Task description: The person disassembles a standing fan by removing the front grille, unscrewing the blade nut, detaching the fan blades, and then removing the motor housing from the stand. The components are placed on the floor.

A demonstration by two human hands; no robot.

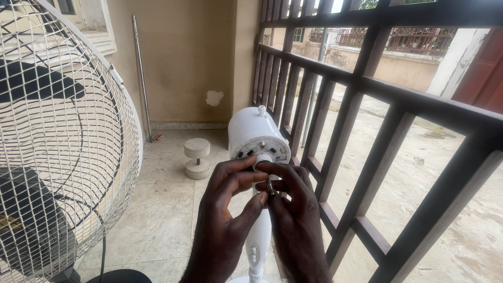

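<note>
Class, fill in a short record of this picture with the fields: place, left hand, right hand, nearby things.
place: tiled porch beside dark window bars
left hand: fingers on the front hub of a white fan motor housing
right hand: fingers pinching at the same hub; the small part there is unclear
nearby things: white wire fan guard, concrete dumbbell, metal rod against the wall

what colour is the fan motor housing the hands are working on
White, seen in the head view: the fan motor housing is plain white, with small dark holes on its front face.
</note>
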